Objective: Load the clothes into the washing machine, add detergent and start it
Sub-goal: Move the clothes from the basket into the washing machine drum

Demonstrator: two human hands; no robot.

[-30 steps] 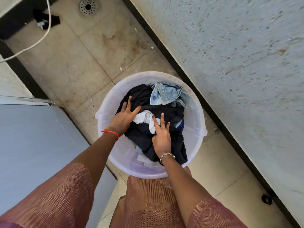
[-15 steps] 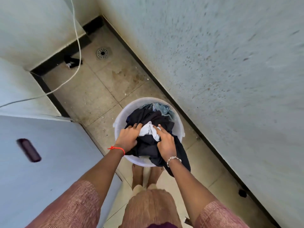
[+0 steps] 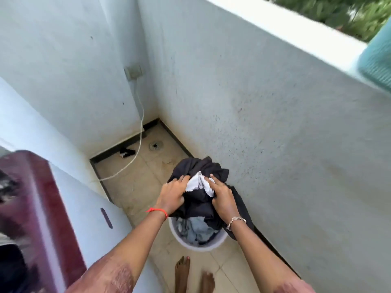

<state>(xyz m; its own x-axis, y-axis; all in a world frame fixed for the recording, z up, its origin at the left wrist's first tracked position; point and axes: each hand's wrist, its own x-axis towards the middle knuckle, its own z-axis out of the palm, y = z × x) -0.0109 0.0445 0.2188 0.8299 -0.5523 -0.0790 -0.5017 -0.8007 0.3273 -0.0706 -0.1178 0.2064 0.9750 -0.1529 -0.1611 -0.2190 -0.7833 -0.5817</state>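
Over the round white plastic tub [image 3: 198,247]: bundle of black and white clothes [image 3: 197,166], held above it.
Left hand [image 3: 172,194]: fingers curled into the bundle.
Right hand [image 3: 224,197]: likewise clamped on it.
Dangling black tail [image 3: 243,205]: tuck in (it may snag) before swinging left to the maroon-topped washing machine [image 3: 40,197].

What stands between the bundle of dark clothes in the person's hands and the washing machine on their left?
Nothing visible does. The left hand and right hand hold the bundle of dark clothes over the bucket; only bare floor separates it from the washing machine. Blur hides whether the machine's lid is open.
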